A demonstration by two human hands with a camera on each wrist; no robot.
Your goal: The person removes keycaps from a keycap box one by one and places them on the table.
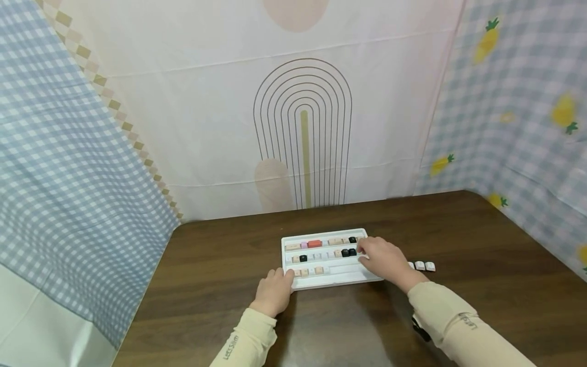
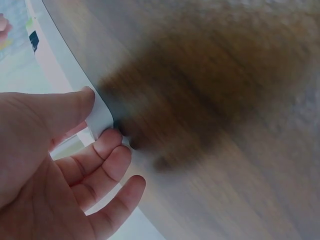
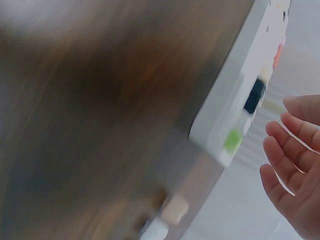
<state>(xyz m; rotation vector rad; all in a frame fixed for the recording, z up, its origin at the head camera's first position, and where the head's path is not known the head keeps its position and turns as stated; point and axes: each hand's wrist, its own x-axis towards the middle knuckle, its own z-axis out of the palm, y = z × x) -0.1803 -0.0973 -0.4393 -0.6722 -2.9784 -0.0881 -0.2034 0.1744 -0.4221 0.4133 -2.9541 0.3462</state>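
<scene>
A white tray (image 1: 353,275) with three long rows holds several keycaps, among them an orange-red keycap (image 1: 314,243) and a pair of black keycaps (image 1: 349,252). At its near left corner my left hand (image 1: 272,291) grips the rim; the left wrist view has the thumb on one side of the tray edge (image 2: 102,117) and fingertips on the other. My right hand (image 1: 384,257) is over the tray's right end, fingers loosely bent. In the right wrist view nothing shows between its thumb and fingers, and a green keycap (image 3: 233,140) sits at the tray's end.
Several white keycaps (image 1: 424,266) lie on the brown wooden table (image 1: 220,306) just right of the right hand, partly hidden by it. A dark object (image 1: 421,330) shows beside the right sleeve. Patterned cloth (image 1: 206,127) hangs behind the table and at both sides.
</scene>
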